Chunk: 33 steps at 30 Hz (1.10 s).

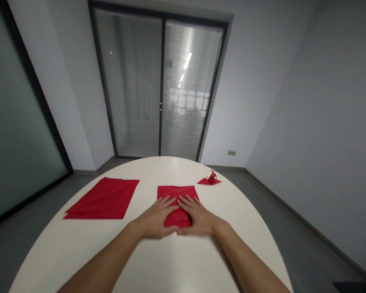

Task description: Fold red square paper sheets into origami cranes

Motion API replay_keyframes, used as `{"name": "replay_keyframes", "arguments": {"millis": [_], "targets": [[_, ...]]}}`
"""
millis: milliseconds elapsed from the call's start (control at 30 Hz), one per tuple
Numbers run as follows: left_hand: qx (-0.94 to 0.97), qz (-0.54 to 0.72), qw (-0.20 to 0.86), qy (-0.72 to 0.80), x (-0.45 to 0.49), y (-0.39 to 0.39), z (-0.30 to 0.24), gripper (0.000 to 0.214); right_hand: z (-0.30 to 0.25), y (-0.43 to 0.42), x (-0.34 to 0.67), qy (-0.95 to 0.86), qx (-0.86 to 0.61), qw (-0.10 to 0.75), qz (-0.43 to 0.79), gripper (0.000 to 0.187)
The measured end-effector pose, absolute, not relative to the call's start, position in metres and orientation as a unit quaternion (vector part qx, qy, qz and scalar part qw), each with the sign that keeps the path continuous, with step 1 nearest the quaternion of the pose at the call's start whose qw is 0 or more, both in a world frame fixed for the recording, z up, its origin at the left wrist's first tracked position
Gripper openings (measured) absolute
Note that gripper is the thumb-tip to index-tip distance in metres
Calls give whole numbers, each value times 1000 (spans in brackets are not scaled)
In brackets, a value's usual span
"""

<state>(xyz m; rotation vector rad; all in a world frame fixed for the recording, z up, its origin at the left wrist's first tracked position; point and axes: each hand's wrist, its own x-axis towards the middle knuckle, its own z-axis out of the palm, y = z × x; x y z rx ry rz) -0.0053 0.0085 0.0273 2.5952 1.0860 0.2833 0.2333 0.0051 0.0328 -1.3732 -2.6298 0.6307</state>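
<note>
A red sheet of paper [177,191], folded or small and roughly square, lies flat on the white table in front of me. My left hand [158,217] rests on its left side with the fingers spread. On the right side lies my right hand [198,217], its fingers also stretched out flat on the paper. The two thumbs meet or nearly meet at the near edge, and both palms cover the paper's lower corners. Beyond my right hand stands a red folded paper crane [211,179] with its wings spread.
Larger red paper sheets [105,199] lie loosely stacked at the table's left. The round white table [171,264] has a curved edge on both sides. A glass door with blinds [161,85] stands behind it, with grey walls around.
</note>
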Motion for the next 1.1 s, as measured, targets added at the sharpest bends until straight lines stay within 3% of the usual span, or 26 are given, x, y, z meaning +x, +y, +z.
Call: {"name": "replay_keyframes", "arguments": {"millis": [133, 300, 533, 833, 967, 1100], "targets": [[909, 88, 162, 374, -8, 8, 31, 87, 34, 6, 240, -865, -450, 50, 217, 114], [916, 109, 132, 363, -9, 4, 30, 78, 37, 5, 242, -868, -442, 82, 209, 104], [904, 128, 111, 393, -8, 6, 26, 74, 42, 7, 245, -873, -435, 95, 200, 106], [893, 117, 164, 403, -13, 11, 29, 81, 54, 6, 256, -871, -427, 156, 185, 61], [896, 143, 152, 392, -17, 10, 36, 61, 54, 8, 258, -864, -430, 176, 194, 45], [895, 155, 158, 387, -26, 11, 43, 37, 52, 11, 261, -857, -435, 184, 207, 51]]}}
